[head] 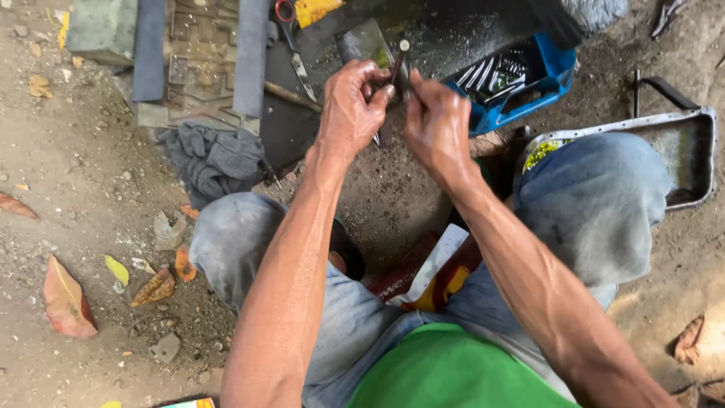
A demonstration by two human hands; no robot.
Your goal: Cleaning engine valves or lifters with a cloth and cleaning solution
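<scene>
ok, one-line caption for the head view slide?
Seated person's left hand and right hand grip a small metal part above a blue socket case.

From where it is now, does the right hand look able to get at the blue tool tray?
Probably yes. The right hand is at the small dark metal part that both hands grip, and the blue tool tray lies just beyond it with nothing between. It would have to let go of the part first.

The tool tray [547, 72] lies ahead of the right knee [596, 196]; the metal pan [691, 155] sits right of it; the rag [215, 159] lies left.
</scene>
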